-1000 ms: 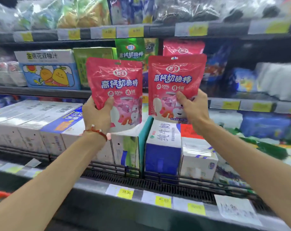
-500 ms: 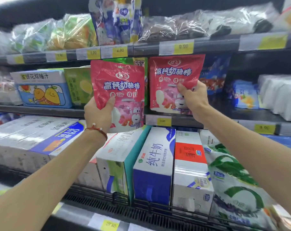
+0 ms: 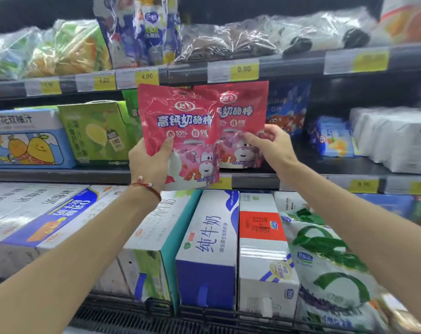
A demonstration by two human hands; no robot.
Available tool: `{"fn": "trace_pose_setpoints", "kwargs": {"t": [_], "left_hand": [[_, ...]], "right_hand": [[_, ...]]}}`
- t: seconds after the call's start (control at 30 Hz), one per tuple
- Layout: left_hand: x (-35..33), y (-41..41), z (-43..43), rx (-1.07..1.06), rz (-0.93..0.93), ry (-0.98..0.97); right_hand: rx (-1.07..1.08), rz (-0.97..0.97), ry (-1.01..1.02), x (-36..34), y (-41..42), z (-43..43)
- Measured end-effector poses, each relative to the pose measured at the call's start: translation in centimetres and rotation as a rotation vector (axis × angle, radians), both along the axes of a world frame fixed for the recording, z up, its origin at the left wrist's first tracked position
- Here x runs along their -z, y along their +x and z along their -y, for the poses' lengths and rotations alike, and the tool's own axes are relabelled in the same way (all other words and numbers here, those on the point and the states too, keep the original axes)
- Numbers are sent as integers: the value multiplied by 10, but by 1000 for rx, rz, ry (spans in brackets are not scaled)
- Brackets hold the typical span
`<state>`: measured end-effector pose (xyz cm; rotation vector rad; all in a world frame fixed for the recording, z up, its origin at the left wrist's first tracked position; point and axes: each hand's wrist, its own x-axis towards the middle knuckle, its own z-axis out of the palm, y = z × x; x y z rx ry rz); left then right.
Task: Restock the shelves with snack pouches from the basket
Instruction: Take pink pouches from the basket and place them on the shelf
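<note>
The left hand [image 3: 151, 160] grips the near red pouch [image 3: 180, 131] upright before the middle shelf [image 3: 60, 173], overlapping the rear red pouch [image 3: 243, 112], which stands on that shelf, pinched by the right hand [image 3: 269, 143].

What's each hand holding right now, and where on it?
The left hand grips the front red pouch at its lower left, thumb on the face. The right hand pinches the rear red pouch at its lower right part.

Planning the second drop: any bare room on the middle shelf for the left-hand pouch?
Dark bare board between the right-hand pouch and the blue-yellow packs, by the right hand. Left side is crowded: green box and juice box stand close.
</note>
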<state>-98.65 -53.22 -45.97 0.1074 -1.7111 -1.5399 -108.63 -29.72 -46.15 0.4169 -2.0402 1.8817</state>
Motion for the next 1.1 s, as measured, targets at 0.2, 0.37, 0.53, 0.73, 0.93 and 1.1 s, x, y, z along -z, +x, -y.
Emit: {"fn": "trace_pose_setpoints", "kwargs": {"t": [0.2, 0.37, 0.53, 0.73, 0.93, 1.1], "left_hand": [[-3, -23, -46, 154, -19, -10], [-5, -44, -67, 250, -36, 36], [-10, -65, -68, 151, -51, -49], [4, -70, -62, 178, -52, -154], [32, -62, -42, 174, -103, -468], [26, -66, -36, 76, -83, -616]], "right_hand": [[265, -131, 402, 12, 28, -31], [274, -217, 659, 24, 42, -50], [170, -192, 674, 28, 47, -51], [155, -199, 689, 26, 47, -39], [275, -307, 654, 31, 42, -27], [263, -362, 645, 27, 37, -9]]}}
